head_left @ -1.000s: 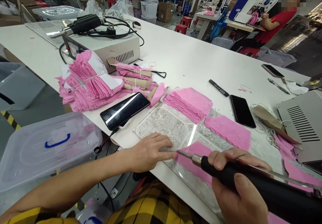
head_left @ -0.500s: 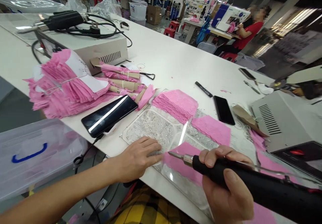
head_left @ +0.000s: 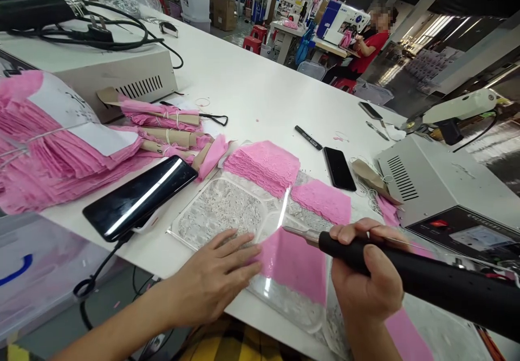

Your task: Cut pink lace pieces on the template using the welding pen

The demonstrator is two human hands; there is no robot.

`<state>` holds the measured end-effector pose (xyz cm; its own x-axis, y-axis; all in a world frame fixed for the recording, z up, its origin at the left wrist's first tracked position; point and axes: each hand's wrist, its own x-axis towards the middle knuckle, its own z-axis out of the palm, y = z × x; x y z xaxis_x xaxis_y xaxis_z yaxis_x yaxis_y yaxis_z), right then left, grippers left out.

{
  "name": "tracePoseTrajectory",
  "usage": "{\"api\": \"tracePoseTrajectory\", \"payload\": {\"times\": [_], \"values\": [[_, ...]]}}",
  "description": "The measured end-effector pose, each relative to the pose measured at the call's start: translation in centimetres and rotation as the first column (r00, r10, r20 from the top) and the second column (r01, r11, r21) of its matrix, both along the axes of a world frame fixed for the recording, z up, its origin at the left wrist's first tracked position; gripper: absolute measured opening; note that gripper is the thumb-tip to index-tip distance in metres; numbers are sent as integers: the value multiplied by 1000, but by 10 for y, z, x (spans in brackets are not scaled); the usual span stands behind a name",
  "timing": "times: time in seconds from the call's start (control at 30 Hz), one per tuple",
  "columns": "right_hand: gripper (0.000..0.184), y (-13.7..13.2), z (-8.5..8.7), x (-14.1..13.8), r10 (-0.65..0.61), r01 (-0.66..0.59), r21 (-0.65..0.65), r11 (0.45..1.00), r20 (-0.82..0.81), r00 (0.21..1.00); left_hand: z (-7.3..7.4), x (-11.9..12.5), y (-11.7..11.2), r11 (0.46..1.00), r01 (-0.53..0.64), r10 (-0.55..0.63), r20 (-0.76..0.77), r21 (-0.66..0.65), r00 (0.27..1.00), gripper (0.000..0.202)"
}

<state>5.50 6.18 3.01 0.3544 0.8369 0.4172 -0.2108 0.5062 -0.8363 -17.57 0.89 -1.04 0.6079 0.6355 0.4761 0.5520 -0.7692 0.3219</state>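
Observation:
My right hand [head_left: 368,274] is wrapped round a thick black-handled electric cutting tool [head_left: 430,285] with a narrow metal tip. The tip reaches the upper corner of a pink fabric piece [head_left: 298,263], which lies on a grey, marble-patterned clear-edged board [head_left: 215,204]. My left hand [head_left: 223,274] rests flat with fingers spread, its fingertips at the left edge of that piece. Behind it on the board are a thick stack of pink fabric pieces [head_left: 264,161] and a lower pink stack [head_left: 325,201].
Tied pink bundles [head_left: 69,144] and a large phone [head_left: 140,196] lie to the left. A smaller phone [head_left: 339,167] and a black marker [head_left: 307,137] lie beyond the board. Vented metal boxes [head_left: 442,177] stand on both sides. A person in red [head_left: 371,47] sits at a sewing machine.
The view has shifted right, so things sit further left. The tool's tip has moved from the piece's left side to its upper corner. My left fingers are spread wider.

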Motion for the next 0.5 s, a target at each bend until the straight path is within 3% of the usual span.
{"api": "tracePoseTrajectory", "payload": {"times": [0.3, 0.5], "values": [[16, 0, 9, 25, -115, 116, -35, 993, 21, 993, 1, 2, 3, 997, -18, 19, -8, 78, 1000, 34], [16, -8, 11, 58, -265, 266, -32, 963, 42, 963, -1, 26, 4, 991, -20, 11, 68, 136, 998, 36]]}}
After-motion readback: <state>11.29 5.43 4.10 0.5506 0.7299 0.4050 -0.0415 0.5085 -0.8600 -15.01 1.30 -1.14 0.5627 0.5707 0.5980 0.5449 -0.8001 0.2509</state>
